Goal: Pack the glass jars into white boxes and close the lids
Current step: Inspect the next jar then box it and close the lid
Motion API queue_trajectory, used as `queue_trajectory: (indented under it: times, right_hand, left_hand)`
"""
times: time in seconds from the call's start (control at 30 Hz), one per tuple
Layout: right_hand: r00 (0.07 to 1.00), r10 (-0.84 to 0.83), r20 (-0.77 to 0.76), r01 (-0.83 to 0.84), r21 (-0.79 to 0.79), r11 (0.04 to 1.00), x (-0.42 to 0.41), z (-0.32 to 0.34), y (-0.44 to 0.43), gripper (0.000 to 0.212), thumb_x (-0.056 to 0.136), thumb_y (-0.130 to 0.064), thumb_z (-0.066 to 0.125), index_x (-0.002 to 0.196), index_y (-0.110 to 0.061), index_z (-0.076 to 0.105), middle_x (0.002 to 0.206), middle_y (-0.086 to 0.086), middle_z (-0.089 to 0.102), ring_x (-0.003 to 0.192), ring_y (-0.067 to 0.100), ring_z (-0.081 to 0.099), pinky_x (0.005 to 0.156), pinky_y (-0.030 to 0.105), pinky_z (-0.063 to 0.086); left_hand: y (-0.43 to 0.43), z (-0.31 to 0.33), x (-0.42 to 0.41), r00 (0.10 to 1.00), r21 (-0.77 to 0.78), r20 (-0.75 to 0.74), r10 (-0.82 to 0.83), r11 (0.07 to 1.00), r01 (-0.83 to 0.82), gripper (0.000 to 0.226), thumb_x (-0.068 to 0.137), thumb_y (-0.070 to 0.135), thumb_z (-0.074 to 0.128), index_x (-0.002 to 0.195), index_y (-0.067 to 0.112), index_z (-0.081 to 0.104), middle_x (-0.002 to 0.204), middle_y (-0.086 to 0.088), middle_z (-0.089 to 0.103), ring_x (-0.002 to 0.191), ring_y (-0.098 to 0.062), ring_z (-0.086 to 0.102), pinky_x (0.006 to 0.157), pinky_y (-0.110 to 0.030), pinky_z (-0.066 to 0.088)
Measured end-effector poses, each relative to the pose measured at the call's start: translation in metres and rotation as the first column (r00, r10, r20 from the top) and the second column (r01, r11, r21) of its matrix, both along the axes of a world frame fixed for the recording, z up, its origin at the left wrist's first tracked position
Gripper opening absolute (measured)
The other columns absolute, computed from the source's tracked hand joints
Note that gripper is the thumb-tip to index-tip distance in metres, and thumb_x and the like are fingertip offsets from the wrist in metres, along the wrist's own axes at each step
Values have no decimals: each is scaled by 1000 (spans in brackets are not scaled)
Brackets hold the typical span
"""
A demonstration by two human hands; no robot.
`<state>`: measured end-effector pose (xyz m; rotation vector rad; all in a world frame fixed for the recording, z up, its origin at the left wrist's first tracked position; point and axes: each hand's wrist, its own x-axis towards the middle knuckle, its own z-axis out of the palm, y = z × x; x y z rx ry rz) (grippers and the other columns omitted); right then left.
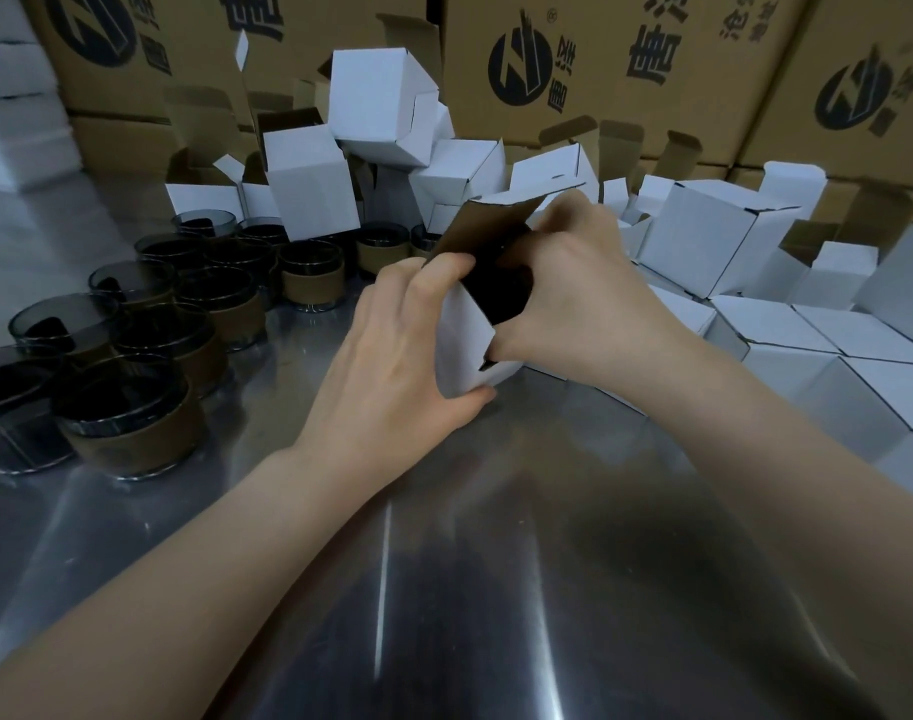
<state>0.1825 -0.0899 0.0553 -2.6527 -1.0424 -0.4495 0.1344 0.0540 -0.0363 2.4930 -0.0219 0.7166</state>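
Note:
A small white box (pixel 464 350) stands in the middle of the steel table, its brown-lined lid flap (pixel 488 231) raised toward the back. Something dark shows through the open top; whether it is a jar I cannot tell. My left hand (pixel 397 356) grips the box's left side, thumb low at the front and fingers over the top rim. My right hand (pixel 573 298) holds the right side, fingers curled at the opening beside the flap. Several dark glass jars (pixel 126 407) with brown sleeves stand in a cluster at the left.
A heap of open white boxes (pixel 371 106) lies behind the jars. Closed white boxes (pixel 818 356) sit in rows at the right. Large brown printed cartons (pixel 599 54) wall off the back. The shiny table (pixel 444 589) stretches toward me.

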Motion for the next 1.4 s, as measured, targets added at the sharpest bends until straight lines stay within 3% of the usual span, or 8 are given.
queue_trajectory:
  times: [0.13, 0.3, 0.43, 0.83, 0.93, 1.13, 1.3, 1.4]
  right_hand:
    - [999, -24, -23, 21, -101, 995, 3, 1, 1, 44, 55, -46, 43, 84, -16, 55, 102, 10, 51, 105, 28, 42, 78, 26, 30]
    - [997, -13, -76, 5, -95, 995, -1, 2, -1, 50, 68, -37, 69, 111, -12, 58, 115, 12, 47, 117, 33, 38, 92, 38, 43]
    - [974, 3, -226, -18, -66, 998, -3, 5, -1, 26, 69, -23, 72, 77, -15, 48, 110, 12, 45, 111, 34, 43, 84, 36, 45]
    - [862, 157, -481, -55, 220, 974, 7, 11, -9, 43, 71, -28, 78, 111, -24, 64, 114, -5, 58, 97, 7, 61, 84, 29, 55]
    - [850, 203, -487, -27, 344, 939, 9, 10, -10, 48, 73, -36, 80, 116, -30, 58, 103, -17, 57, 87, -3, 61, 72, 15, 51]
    - [865, 226, -448, 34, 501, 864, 13, 0, -3, 30, 87, -14, 63, 113, -28, 55, 90, -9, 73, 86, 4, 66, 77, 24, 55]
    - [866, 238, -440, -8, 464, 886, 15, -8, -2, 28, 87, -6, 53, 101, -28, 62, 90, -11, 75, 89, -3, 65, 66, 6, 47]
    - [865, 267, -426, -52, 452, 891, 15, -11, -1, 29, 84, 1, 55, 95, -24, 65, 91, -9, 74, 87, 1, 66, 72, 14, 52]
  left_hand:
    - [-1, -1, -5, 991, 18, 130, -32, 999, 30, 87, 73, 46, 70, 140, 39, 15, 144, -14, 35, 129, -22, 34, 106, -21, 27]
    - [-6, 12, -21, 970, 81, 232, -73, 995, 55, 97, 64, 38, 79, 139, 38, 17, 136, -17, 44, 123, -37, 48, 97, -33, 36]
    - [-9, 19, -29, 974, 60, 199, -109, 993, 99, 92, 67, 39, 77, 139, 36, 21, 137, -10, 42, 124, -28, 46, 99, -33, 40]
    - [-3, 14, -27, 977, -70, 156, -145, 985, 157, 102, 70, 38, 74, 152, 34, 14, 132, 7, 34, 115, 17, 29, 94, 5, 20]
    - [1, 11, -26, 980, -177, 137, -143, 970, 166, 101, 71, 37, 77, 150, 41, 13, 136, 20, 27, 122, 23, 23, 95, -2, 27]
    - [7, 8, -23, 980, -317, 70, -185, 927, 198, 102, 70, 29, 78, 146, 50, 13, 131, 38, 21, 127, 17, 26, 106, -25, 33]
    - [10, 10, -25, 976, -381, 9, -219, 901, 205, 93, 69, 27, 70, 143, 52, 20, 134, 16, 31, 125, 8, 35, 103, -18, 35]
    - [10, 13, -26, 969, -467, -14, -248, 859, 213, 75, 74, 35, 67, 142, 42, 35, 131, 8, 35, 120, 11, 38, 95, -2, 31]
